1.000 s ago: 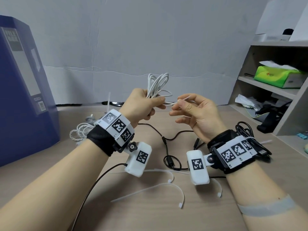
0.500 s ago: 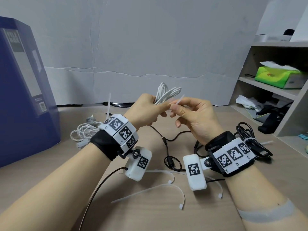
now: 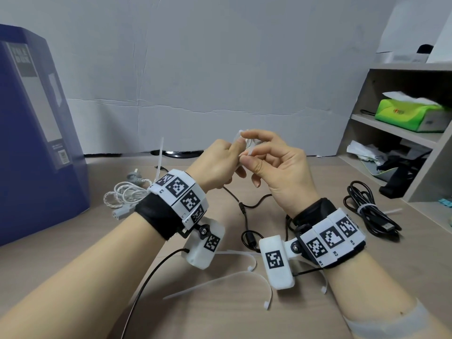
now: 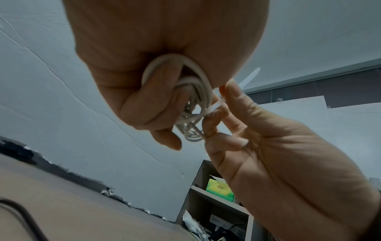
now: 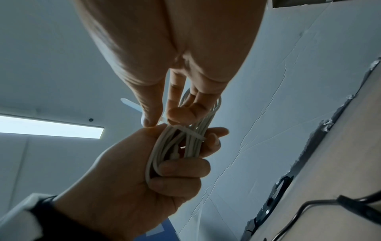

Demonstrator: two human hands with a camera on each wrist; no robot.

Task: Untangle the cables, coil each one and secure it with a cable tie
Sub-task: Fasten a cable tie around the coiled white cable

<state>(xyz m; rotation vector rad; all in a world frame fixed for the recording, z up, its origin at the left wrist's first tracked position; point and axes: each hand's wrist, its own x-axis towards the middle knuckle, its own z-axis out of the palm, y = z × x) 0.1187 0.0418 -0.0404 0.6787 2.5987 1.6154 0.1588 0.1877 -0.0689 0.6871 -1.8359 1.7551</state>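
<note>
Now the left hand (image 5: 132,187) grips the coiled white cable (image 5: 177,146) while the right hand (image 3: 281,177) pinches a white cable tie (image 5: 188,132) around it.

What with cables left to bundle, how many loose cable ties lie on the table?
3: one long curved tie nearest the camera, one just behind it, one partly hidden under the right wrist.

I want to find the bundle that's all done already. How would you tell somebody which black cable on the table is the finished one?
Start at the wooden shelf unit on the right side of the table. Just in front of it, on the tabletop, lies a coiled black cable. Unlike the loose black cable in the middle, it is gathered into a bundle with a white cable tie cinched round it.
</note>
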